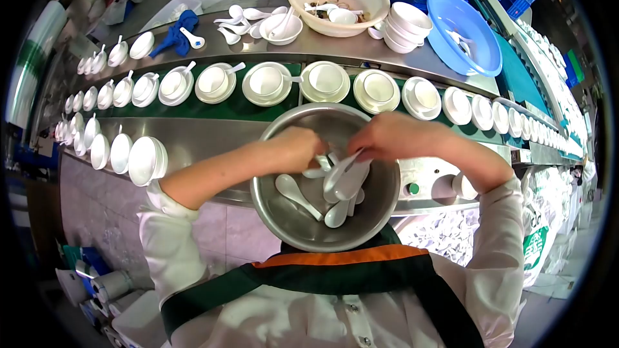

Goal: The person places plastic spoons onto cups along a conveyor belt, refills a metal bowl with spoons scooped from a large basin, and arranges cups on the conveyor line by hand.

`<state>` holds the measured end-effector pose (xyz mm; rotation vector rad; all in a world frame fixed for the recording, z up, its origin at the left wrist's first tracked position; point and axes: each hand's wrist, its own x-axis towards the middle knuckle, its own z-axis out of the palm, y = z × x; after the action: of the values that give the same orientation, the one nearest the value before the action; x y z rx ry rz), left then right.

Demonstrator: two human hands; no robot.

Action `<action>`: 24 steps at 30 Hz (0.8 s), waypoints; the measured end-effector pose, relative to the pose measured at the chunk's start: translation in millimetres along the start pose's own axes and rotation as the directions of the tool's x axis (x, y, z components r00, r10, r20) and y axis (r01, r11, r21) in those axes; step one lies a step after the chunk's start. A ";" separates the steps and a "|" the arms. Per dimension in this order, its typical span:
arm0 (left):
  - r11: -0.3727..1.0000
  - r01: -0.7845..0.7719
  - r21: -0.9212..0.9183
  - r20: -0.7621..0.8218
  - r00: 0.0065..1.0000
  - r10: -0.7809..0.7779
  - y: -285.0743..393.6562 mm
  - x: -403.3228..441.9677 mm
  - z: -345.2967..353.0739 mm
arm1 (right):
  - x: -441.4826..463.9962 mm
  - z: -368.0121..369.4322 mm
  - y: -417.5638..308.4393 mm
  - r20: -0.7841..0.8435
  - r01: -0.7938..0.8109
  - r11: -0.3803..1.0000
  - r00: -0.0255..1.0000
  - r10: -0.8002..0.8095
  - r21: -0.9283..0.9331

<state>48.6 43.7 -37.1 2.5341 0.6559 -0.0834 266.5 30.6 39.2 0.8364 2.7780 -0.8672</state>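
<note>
A large steel bowl point(277, 219) sits at the near edge of the counter, in front of my body. Several white spoons point(298, 197) lie inside it. My left hand point(293, 149) reaches over the bowl's left side, its fingers closed round a white spoon handle. Over the right side, my right hand point(387, 138) pinches the handles of white spoons point(348, 177), whose bowls hang down inside the steel bowl. Beyond the rim, a green belt point(235, 111) carries a row of white bowls on saucers point(325, 81), some with spoons.
On the back shelf are a cream basin point(338, 0), a blue basin point(464, 32), stacked white bowls point(407, 26), loose spoons point(235, 24) and a blue cloth point(174, 35). More white bowls point(147, 161) stand at the left. A green cap point(412, 188) lies right of the steel bowl.
</note>
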 end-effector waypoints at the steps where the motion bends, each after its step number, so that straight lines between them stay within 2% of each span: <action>1: 0.998 -0.036 -0.053 -0.013 0.999 0.035 0.1 -2.5 12.5 | -5.3 -11.4 7.7 -0.078 -0.010 0.998 0.997 0.014 0.058; 2: 0.996 -0.047 -0.081 -0.073 0.996 0.041 2.1 -5.0 25.4 | -5.6 -20.3 14.6 -0.276 -0.050 0.999 0.960 0.043 -0.016; 3: 0.991 -0.103 0.085 0.007 0.995 0.103 11.9 -0.8 22.5 | -2.8 -29.1 21.5 -0.463 -0.102 0.992 0.885 0.054 -0.079; 5: 0.995 -0.075 0.059 0.065 0.995 0.071 21.0 4.4 23.3 | 20.0 -43.2 38.1 -0.668 -0.355 0.923 0.724 0.172 -0.147; 6: 0.995 -0.075 0.065 0.066 0.995 0.071 25.0 6.7 24.0 | 40.1 -41.2 63.3 -0.678 -0.454 0.868 0.704 0.211 -0.201; 7: 0.994 -0.070 0.088 0.156 0.986 0.056 28.1 9.1 24.4 | 63.7 -33.2 91.8 -0.692 -0.547 0.798 0.679 0.245 -0.254; 8: 0.991 -0.065 0.113 0.244 0.969 0.036 29.4 9.3 24.4 | 86.2 -28.0 105.3 -0.645 -0.573 0.762 0.711 0.279 -0.301; 9: 0.990 -0.063 0.125 0.242 0.970 0.031 28.4 7.0 26.6 | 107.5 -21.2 115.2 -0.596 -0.592 0.726 0.738 0.315 -0.350; 11: 0.983 -0.124 0.136 0.135 0.985 0.105 23.4 1.1 32.4 | 140.2 2.3 138.6 -0.502 -0.477 0.798 0.824 0.260 -0.369; 12: 0.991 -0.092 0.093 0.177 0.981 0.074 23.0 -0.7 29.8 | 145.5 9.1 144.0 -0.502 -0.473 0.799 0.826 0.256 -0.371; 13: 0.992 -0.088 0.090 0.175 0.982 0.071 26.7 -6.6 20.0 | 148.3 16.7 144.9 -0.569 -0.380 0.849 0.814 0.120 -0.366; 14: 1.000 0.014 0.014 0.202 0.979 -0.017 29.8 -16.4 8.8 | 149.7 25.4 145.8 -0.628 -0.282 0.887 0.778 -0.012 -0.365; 15: 0.991 0.120 -0.061 0.236 0.966 -0.102 32.8 -26.0 -4.4 | 143.7 22.7 135.0 -0.622 -0.276 0.890 0.783 -0.011 -0.363; 16: 0.990 0.124 -0.070 0.236 0.966 -0.104 32.2 -33.6 -18.4 | 130.6 9.0 113.4 -0.661 -0.188 0.914 0.743 -0.106 -0.358; 17: 0.980 0.114 -0.165 0.305 0.950 -0.059 28.3 -39.5 -34.9 | 117.8 -2.5 93.6 -0.701 -0.101 0.929 0.686 -0.194 -0.357; 18: 0.961 0.108 -0.256 0.367 0.930 -0.007 22.9 -44.0 -50.1 | 106.4 -5.3 79.6 -0.656 -0.086 0.927 0.730 -0.190 -0.365; 19: 0.897 0.173 -0.408 0.339 0.940 -0.027 16.9 -48.2 -61.8 | 93.9 -4.7 63.7 -0.609 -0.072 0.926 0.771 -0.184 -0.371; 20: 0.805 0.225 -0.549 0.316 0.947 -0.049 10.7 -50.5 -71.0 | 78.8 -2.6 41.0 -0.523 -0.033 0.956 0.842 -0.130 -0.292; 21: 0.586 0.223 -0.779 0.203 0.974 -0.100 5.0 -50.0 -77.4 | 74.5 8.2 31.7 -0.357 -0.090 0.961 0.934 -0.010 -0.263; 22: 0.556 0.229 -0.799 0.158 0.972 -0.174 -2.4 -44.0 -91.5 | 72.4 20.6 25.2 -0.371 -0.097 0.960 0.929 -0.007 -0.262; 23: 0.564 0.150 -0.812 0.000 0.966 -0.257 -15.6 -33.0 -94.0 | 71.7 30.5 19.3 -0.387 -0.106 0.959 0.922 -0.004 -0.262; 24: 0.569 -0.034 -0.821 -0.163 0.971 -0.177 -29.8 -17.1 -97.7 | 71.8 32.4 10.8 -0.427 -0.070 0.962 0.903 -0.051 -0.265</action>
<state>13.0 107.2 36.5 1.5925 0.6738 0.4150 210.1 54.0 -11.8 1.1004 3.1571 -0.2991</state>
